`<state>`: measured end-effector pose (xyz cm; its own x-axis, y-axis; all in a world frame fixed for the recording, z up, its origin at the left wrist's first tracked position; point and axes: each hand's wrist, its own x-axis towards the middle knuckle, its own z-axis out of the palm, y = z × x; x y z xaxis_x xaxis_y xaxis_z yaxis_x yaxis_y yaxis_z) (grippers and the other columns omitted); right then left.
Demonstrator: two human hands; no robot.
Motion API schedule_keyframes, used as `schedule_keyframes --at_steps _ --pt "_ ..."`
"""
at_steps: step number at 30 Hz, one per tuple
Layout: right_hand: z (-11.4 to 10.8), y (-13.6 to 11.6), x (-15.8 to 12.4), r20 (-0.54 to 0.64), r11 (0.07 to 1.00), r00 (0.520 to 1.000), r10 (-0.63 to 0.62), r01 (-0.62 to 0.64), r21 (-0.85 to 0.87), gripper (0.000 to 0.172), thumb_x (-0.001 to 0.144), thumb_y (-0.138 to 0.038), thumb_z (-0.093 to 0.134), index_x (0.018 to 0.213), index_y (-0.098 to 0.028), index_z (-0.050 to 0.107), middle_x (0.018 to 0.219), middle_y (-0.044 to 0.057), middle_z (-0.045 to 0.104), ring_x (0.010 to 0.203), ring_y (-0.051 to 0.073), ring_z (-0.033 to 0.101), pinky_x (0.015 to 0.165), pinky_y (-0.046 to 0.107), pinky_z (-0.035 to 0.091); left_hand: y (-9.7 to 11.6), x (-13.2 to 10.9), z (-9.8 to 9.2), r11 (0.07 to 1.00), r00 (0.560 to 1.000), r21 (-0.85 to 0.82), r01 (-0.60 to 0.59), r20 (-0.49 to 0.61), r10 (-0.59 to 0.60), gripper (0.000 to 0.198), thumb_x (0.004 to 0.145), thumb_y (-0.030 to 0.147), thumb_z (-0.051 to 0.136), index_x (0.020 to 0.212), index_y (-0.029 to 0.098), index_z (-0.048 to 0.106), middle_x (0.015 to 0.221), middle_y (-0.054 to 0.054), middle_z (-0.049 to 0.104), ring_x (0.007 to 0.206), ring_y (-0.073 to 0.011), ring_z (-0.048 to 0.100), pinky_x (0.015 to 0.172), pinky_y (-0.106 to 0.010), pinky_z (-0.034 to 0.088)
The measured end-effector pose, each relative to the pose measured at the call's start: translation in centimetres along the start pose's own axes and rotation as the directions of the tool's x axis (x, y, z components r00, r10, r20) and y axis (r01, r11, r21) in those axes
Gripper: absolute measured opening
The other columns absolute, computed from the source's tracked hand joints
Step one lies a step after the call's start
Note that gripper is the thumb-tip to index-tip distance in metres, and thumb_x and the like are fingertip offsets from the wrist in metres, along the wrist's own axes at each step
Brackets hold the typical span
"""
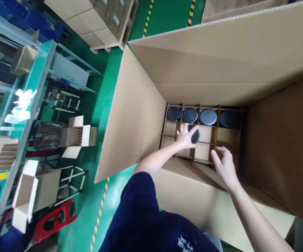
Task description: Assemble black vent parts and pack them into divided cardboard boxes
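I look down into a large open cardboard carton [130,115] with a cardboard divider grid [214,134] at its bottom. Several dark round items fill the far row of cells, among them one at the left [174,113] and one further right [208,117]. My left hand [185,137] reaches deep into the carton and grips a dark round item [195,136] over a middle cell. My right hand [223,164] hovers at the near edge of the grid, fingers loosely spread, holding nothing.
Green floor [101,94] with yellow-black tape lines surrounds the carton. Small open boxes [79,134] and a red stool [53,220] stand at the left beside metal shelving [36,70]. Stacked cartons on a pallet [99,21] are beyond.
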<state>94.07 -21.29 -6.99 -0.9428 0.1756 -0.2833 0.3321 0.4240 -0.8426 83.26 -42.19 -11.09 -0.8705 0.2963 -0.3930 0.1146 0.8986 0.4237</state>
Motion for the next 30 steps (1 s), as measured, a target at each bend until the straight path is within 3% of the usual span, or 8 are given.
schedule_keyframes --at_steps 4,7,11,16,21,24,27,30 --pt "-2.9 2.4 -3.1 0.079 0.907 0.965 -0.248 0.26 -0.331 0.047 0.102 -0.062 0.046 0.115 -0.021 0.063 0.137 0.017 0.061 0.127 0.035 0.058 0.098 0.052 0.056 -8.6 2.8 2.2 0.907 0.904 -0.016 0.42 -0.077 -0.42 0.117 0.069 0.054 0.087 0.165 0.036 0.022 0.171 -0.019 0.011 0.155 -0.0478 0.015 0.118 -0.067 0.029" --pt "-4.0 3.7 -5.0 0.082 0.82 0.923 -0.377 0.373 -0.434 0.036 0.105 -0.052 0.046 0.113 -0.021 0.062 0.13 0.015 0.064 0.12 0.033 0.062 0.095 0.048 0.056 -12.9 4.0 4.2 0.892 0.891 -0.024 0.452 -0.023 -0.453 0.118 0.071 0.058 0.085 0.166 0.034 0.019 0.173 -0.019 0.007 0.159 -0.045 0.01 0.122 -0.065 0.023" --pt "-3.6 3.8 -5.7 0.069 0.795 0.902 -0.425 0.409 -0.448 0.022 0.106 -0.037 0.049 0.116 -0.021 0.061 0.128 0.012 0.066 0.113 0.026 0.067 0.092 0.039 0.058 -14.4 4.8 7.6 0.902 0.901 -0.016 0.431 -0.044 -0.431 0.091 0.091 0.06 0.062 0.167 0.031 0.021 0.176 -0.014 -0.002 0.162 -0.0371 -0.005 0.128 -0.06 0.01" --pt "-3.1 3.5 -4.9 0.078 0.791 0.889 -0.452 0.439 -0.426 0.012 0.105 -0.026 0.052 0.112 -0.022 0.061 0.119 0.007 0.069 0.103 0.02 0.07 0.09 0.033 0.057 -13.8 6.4 8.9 0.908 0.91 0.073 0.412 -0.086 -0.406 0.068 0.103 0.047 0.038 0.167 0.029 0.022 0.177 -0.01 -0.005 0.163 -0.0308 -0.008 0.129 -0.059 0.001" --pt "-1.5 1.5 -5.3 0.051 0.827 0.908 -0.415 0.4 -0.394 0.014 0.104 -0.02 0.05 0.109 -0.022 0.063 0.11 0.008 0.072 0.1 0.021 0.069 0.09 0.033 0.057 -12.3 5.7 6.5 0.873 0.887 0.178 0.454 -0.005 -0.461 0.065 0.102 0.043 0.038 0.165 0.026 0.03 0.176 -0.014 0.006 0.163 -0.0324 0.002 0.127 -0.063 0.009" --pt "-0.4 0.7 -4.6 0.062 0.833 0.927 -0.369 0.36 -0.419 0.019 0.104 -0.022 0.045 0.098 -0.021 0.063 0.099 0.01 0.071 0.094 0.022 0.066 0.084 0.034 0.056 -10.6 5.8 5.1 0.88 0.884 0.108 0.463 -0.129 -0.449 0.066 0.101 0.051 0.034 0.161 0.024 0.036 0.174 -0.02 0.016 0.161 -0.0411 0.009 0.119 -0.074 0.017" --pt "-0.8 1.8 -2.8 0.136 0.773 0.929 -0.345 0.363 -0.52 0.023 0.104 -0.029 0.046 0.089 -0.02 0.06 0.091 0.01 0.068 0.088 0.022 0.062 0.081 0.033 0.055 -6.0 7.4 3.6 0.953 0.923 -0.09 0.291 -0.234 -0.304 0.089 0.091 0.064 0.046 0.163 0.015 0.027 0.169 -0.032 0.016 0.158 -0.0518 0.01 0.113 -0.08 0.02" --pt "-1.6 2.7 -2.5 0.156 0.711 0.916 -0.37 0.387 -0.586 0.024 0.105 -0.031 0.044 0.093 -0.019 0.061 0.104 0.011 0.069 0.096 0.021 0.061 0.087 0.031 0.053 2.3 5.8 0.4 0.97 0.933 -0.202 -0.137 -0.354 0.058 0.091 0.088 0.055 0.054 0.164 0.022 0.015 0.169 -0.026 0.018 0.158 -0.0458 0.017 0.119 -0.072 0.023"
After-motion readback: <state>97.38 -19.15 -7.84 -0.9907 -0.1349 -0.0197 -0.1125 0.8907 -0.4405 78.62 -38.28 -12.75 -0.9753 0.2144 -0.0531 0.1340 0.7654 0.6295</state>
